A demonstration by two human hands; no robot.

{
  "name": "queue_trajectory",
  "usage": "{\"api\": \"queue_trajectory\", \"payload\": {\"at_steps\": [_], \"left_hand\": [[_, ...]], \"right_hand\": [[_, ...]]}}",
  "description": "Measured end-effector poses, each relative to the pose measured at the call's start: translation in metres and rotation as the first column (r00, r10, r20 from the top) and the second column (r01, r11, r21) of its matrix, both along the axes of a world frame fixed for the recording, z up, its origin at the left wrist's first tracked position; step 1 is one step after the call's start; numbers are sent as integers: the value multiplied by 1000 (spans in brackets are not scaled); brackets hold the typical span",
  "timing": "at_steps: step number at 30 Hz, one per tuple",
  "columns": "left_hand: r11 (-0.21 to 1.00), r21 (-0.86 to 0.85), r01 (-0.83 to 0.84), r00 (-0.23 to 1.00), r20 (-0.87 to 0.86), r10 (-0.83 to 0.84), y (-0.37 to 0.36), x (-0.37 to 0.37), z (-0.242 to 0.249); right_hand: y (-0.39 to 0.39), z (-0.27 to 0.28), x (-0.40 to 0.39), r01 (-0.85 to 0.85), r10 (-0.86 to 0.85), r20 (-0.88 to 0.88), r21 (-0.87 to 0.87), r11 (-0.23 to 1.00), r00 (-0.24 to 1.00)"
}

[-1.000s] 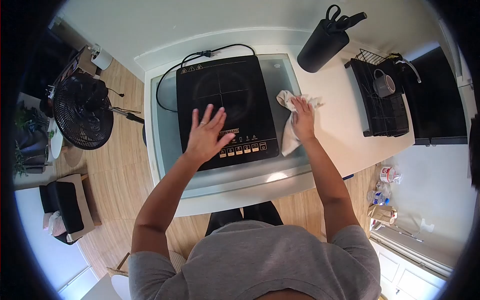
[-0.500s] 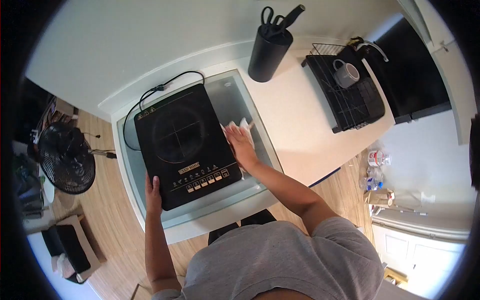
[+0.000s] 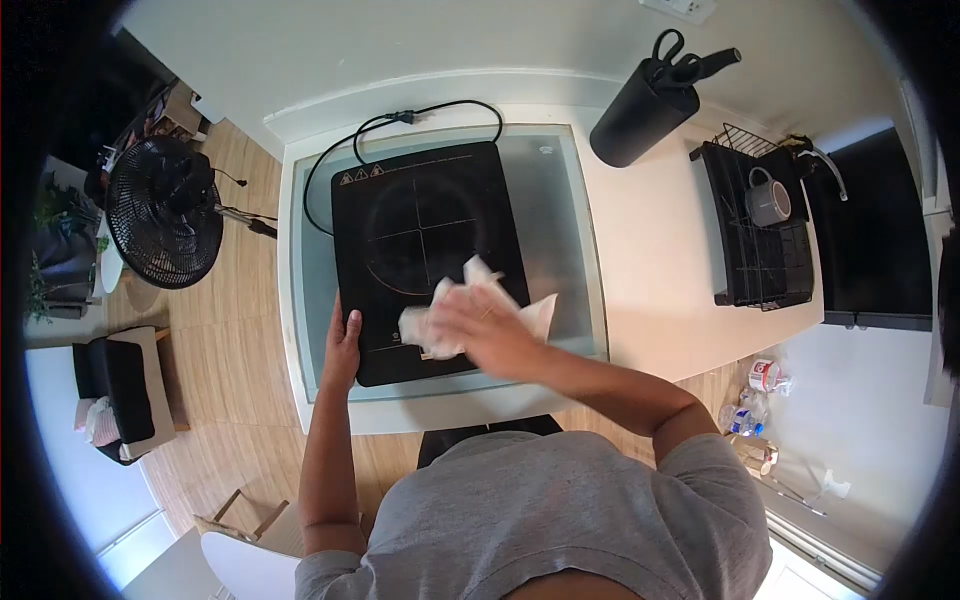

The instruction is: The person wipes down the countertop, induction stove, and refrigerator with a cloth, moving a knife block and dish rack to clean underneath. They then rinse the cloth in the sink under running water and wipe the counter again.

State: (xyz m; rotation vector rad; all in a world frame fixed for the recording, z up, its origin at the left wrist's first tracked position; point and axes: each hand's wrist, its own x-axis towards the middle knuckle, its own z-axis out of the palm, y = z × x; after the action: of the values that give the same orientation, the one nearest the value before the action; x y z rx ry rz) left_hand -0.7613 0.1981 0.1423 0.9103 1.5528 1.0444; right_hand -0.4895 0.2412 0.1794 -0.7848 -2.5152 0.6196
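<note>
Frosted glass (image 3: 558, 205) bears the black cooktop (image 3: 420, 195), partly under cloth (image 3: 541, 316).

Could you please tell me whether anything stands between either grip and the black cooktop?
Yes, at the right grip: the pale cloth lies under it, over the front part of the black cooktop, covering some of the controls. Nothing visible stands between the left grip and the cooktop's left edge.

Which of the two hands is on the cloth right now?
The right hand: it lies over the pale cloth on the near part of the black cooktop. The left hand is at the cooktop's left edge, away from the cloth.
</note>
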Motion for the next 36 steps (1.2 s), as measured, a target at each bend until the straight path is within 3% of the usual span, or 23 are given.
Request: {"api": "queue_trajectory", "payload": {"at_steps": [1, 2, 3, 4, 5, 6, 7, 9, 11, 13, 15, 16, 18, 19, 20, 23, 27, 29, 31, 33, 34, 35, 36], "left_hand": [[999, 43, 25, 1000, -11, -25, -1, 0, 3], [995, 84, 48, 999, -27, -46, -2, 1, 5], [996, 79, 33, 999, -27, -31, -2, 3, 7], [999, 44, 21, 1000, -1, -21, -4, 6, 10], [1000, 23, 14, 1000, 24, -15, -1, 6, 12], [999, 51, 13, 1000, -1, -13, -3, 3, 5], [999, 50, 10, 1000, -2, -9, -4, 3, 8], [997, 70, 29, 999, -33, -26, -1, 5, 13], [996, 86, 21, 1000, -23, -19, 0, 2, 7], [996, 92, 14, 1000, -4, -14, -2, 2, 2], [993, 113, 30, 999, -44, -25, 0, 0, 4], [993, 115, 30, 999, -42, -25, 3, 0, 6], [993, 120, 0, 994, 106, -13, 4, 4, 9], [993, 118, 3, 994, 108, -16, 7, 4, 7], [992, 124, 10, 997, 73, -20, 13, 3, 3], [992, 123, 20, 998, 61, -27, 34, 3, -2], [995, 90, 32, 999, -10, -31, 45, -7, 5], [995, 84, 48, 999, -22, -47, 41, -9, 3], [980, 178, 92, 989, -128, -69, 41, -10, 3], [986, 146, 80, 993, -98, -66, 37, -7, 6], [991, 112, 66, 996, -68, -58, 35, -6, 8], [992, 109, 66, 996, -69, -59, 35, -5, 11], [995, 77, 56, 998, -20, -54, 34, -3, 14]], "right_hand": [[-9, 9, -13, -70, 62, 112, 65, 995, 992], [7, -3, -20, -63, 67, 101, -48, 997, 993], [43, -12, -25, 60, -52, 132, -57, 997, 990], [75, 6, -23, 225, -197, 137, -230, 947, 971], [111, 3, -18, 242, -237, 117, -32, 970, 964], [148, -9, -16, 294, -291, 102, -21, 955, 951], [174, -15, -21, 369, -408, 108, 268, 890, 906], [187, -33, -39, 497, -541, -30, 440, 748, 841], [137, -3, -56, 394, -430, 147, 223, 892, 891], [66, 18, -68, 299, -247, 268, -173, 939, 931], [15, 3, -67, 29, -32, 118, 29, 999, 992], [23, -4, -65, 28, -32, 120, 31, 999, 992], [54, -13, -54, 103, -93, 140, -65, 993, 986], [91, 5, -50, 173, -153, 81, -379, 909, 985], [128, -17, -47, 276, -269, 92, -80, 958, 959], [205, -37, -26, 450, -485, 39, 315, 836, 874], [123, -19, -30, 460, -484, 129, 178, 870, 865], [59, 10, -37, 281, -251, 380, -24, 959, 890], [2, 4, -29, 52, -51, 147, -8, 999, 988], [32, -10, -17, 128, -90, 167, -233, 964, 982], [65, 3, -18, 230, -206, 270, -63, 971, 941], [106, -4, -12, 314, -290, 271, -49, 948, 918], [147, -3, -4, 374, -346, 148, -247, 894, 926]]}}
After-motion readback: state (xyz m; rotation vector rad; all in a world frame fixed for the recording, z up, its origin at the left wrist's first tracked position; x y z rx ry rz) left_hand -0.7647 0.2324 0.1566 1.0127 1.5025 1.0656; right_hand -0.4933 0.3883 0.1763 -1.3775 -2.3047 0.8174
